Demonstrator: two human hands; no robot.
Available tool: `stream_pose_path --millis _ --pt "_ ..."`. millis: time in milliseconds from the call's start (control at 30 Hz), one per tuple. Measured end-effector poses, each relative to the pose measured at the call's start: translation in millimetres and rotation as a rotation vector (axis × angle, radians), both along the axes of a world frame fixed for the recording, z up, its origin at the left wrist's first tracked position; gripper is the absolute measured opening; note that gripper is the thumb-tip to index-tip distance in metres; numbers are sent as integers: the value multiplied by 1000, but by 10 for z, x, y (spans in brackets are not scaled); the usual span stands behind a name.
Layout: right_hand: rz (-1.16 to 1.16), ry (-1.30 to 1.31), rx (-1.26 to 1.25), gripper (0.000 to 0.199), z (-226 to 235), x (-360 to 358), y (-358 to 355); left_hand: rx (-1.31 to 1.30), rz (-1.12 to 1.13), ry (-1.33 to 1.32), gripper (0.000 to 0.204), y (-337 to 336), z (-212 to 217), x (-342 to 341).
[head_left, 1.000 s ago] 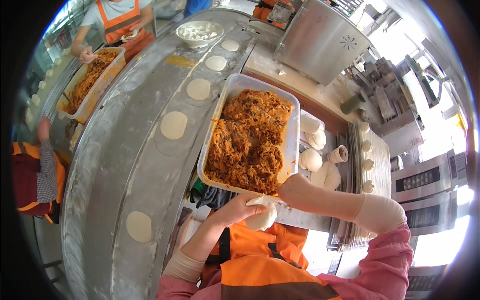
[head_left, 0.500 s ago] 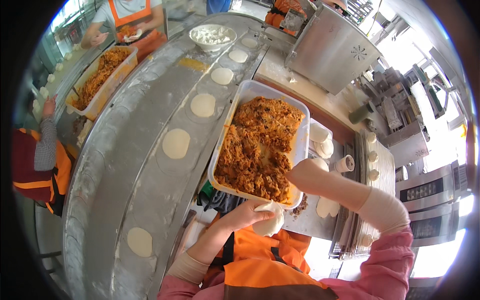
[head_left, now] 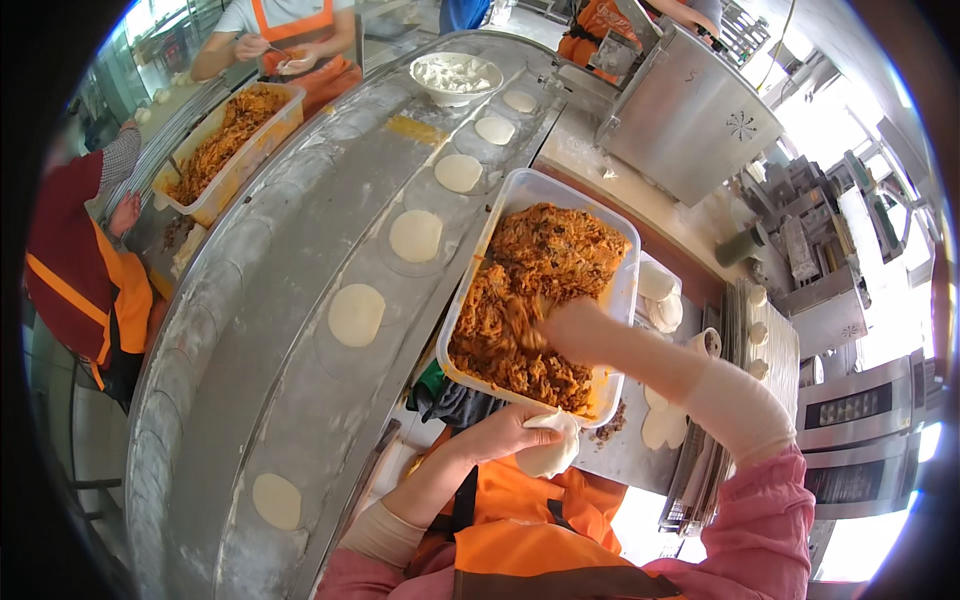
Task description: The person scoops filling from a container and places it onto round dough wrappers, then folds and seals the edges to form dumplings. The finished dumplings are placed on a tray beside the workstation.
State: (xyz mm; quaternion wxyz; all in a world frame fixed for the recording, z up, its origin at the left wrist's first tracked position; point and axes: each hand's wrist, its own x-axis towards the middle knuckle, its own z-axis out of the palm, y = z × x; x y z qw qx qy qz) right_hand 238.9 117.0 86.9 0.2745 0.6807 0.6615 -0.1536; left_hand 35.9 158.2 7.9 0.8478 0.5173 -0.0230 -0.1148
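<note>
My left hand (head_left: pixel 505 432) cups a round of white dough (head_left: pixel 552 448) just below the near end of a clear plastic tub (head_left: pixel 545 192) full of shredded orange filling (head_left: pixel 540 290). My right hand (head_left: pixel 572 330) reaches into the tub with its fingers pinched on a spoon or scoop (head_left: pixel 522 322) dug into the filling; the tool is blurred. Both forearms wear beige sleeves under pink cuffs.
Several flat dough discs (head_left: pixel 356 314) lie along a curved metal conveyor (head_left: pixel 240 380). A white bowl (head_left: pixel 456 77) stands at its far end. A second tub of filling (head_left: pixel 228 140) sits at left beside other workers in orange aprons. A steel machine (head_left: pixel 690 120) and finished dough pieces (head_left: pixel 655 290) are at right.
My right hand has moved from beside the dough up into the tub of filling. The dough discs have moved nearer along the conveyor. My left hand keeps hold of the dough.
</note>
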Motion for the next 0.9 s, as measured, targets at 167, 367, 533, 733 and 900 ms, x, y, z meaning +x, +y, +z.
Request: stream_pose_path --millis 167,367,533,733,900 --pt "142 54 -19 16 285 -312 -295 -18 -2 -18 35 -38 -84 10" --pt "-6 -161 134 4 798 242 432 -48 11 -63 35 -36 -71 5" --pt "99 -148 78 3 146 -27 660 -14 -10 -28 35 12 4 47" --pt "247 79 129 8 256 -701 90 -16 1 -41 31 -66 -50 28" --pt "63 -132 2 8 829 -84 441 26 -46 8 29 -11 -3 6"
